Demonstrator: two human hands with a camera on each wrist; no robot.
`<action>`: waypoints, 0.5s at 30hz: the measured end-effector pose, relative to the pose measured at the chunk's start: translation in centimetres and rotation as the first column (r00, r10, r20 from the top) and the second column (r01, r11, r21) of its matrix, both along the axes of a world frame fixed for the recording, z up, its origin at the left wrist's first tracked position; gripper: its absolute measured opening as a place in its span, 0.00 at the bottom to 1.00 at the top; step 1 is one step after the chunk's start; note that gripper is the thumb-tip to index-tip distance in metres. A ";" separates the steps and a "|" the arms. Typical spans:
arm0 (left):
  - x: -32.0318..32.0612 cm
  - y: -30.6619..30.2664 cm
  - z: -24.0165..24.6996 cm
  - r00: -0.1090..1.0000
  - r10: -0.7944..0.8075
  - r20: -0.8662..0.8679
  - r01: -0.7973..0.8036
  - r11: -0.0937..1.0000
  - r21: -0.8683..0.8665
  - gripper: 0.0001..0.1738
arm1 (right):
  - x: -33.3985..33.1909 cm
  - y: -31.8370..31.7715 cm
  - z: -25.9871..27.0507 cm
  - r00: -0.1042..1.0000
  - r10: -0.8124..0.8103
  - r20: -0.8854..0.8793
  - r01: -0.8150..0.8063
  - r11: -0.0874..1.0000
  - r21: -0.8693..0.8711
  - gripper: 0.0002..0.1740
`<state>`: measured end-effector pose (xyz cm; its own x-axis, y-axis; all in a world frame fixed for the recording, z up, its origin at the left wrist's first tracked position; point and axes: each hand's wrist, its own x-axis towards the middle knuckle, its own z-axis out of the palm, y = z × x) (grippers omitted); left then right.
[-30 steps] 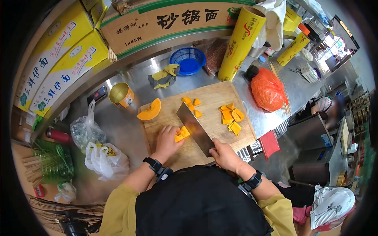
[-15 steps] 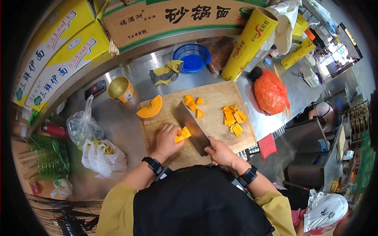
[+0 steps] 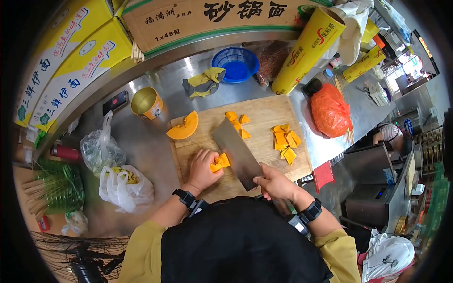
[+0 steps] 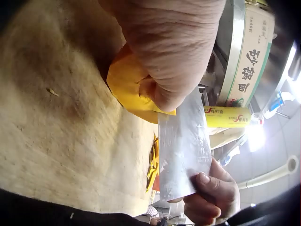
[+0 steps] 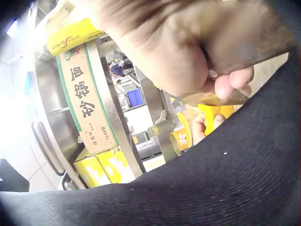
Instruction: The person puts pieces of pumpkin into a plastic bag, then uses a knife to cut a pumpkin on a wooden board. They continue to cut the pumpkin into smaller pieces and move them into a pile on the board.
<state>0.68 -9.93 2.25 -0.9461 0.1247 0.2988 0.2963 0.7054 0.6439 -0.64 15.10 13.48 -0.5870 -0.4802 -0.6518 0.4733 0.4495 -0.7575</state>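
On the wooden cutting board (image 3: 257, 118), my left hand (image 3: 204, 169) grips a chunk of orange pumpkin (image 3: 221, 162), its fingers curled over the top. My right hand (image 3: 277, 183) holds a cleaver (image 3: 238, 155) by the handle end, the broad blade slanting across the board just right of the chunk. In the left wrist view the blade (image 4: 183, 146) stands right at the chunk's cut end (image 4: 129, 84). Beyond the blade lie a few small pumpkin pieces (image 3: 244, 119), and a larger pile of cut pieces (image 3: 284, 140) is at the right. A pumpkin wedge (image 3: 184, 126) rests at the board's far left corner.
Behind the board are a blue basket (image 3: 236, 66), a grey-yellow cloth (image 3: 204, 82) and an upright yellow film roll (image 3: 309, 49). A yellow tin (image 3: 147, 104) and plastic bags (image 3: 125, 188) stand left. An orange-red bag (image 3: 330, 111) sits right, near the counter's edge.
The head view has shifted a little. The cleaver moved slightly toward me, then a little away again, staying beside the chunk. My left hand keeps its grip on the pumpkin.
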 end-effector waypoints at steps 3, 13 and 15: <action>0.2 0.0 -0.1 1.000 0.006 0.029 -0.005 1.000 -0.003 0.18 | 0.3 -0.4 -0.6 0.994 0.044 -0.099 -0.038 0.997 0.060 0.11; 0.3 -0.1 -0.3 1.000 -0.003 -0.019 0.002 0.999 -0.032 0.19 | 0.5 -2.2 -2.5 0.990 0.070 -0.124 -0.060 0.995 0.084 0.11; 0.4 -0.2 -0.3 1.000 -0.010 -0.019 0.010 1.000 -0.026 0.19 | 0.5 -2.4 -3.1 0.996 0.039 -0.083 -0.036 0.999 0.031 0.11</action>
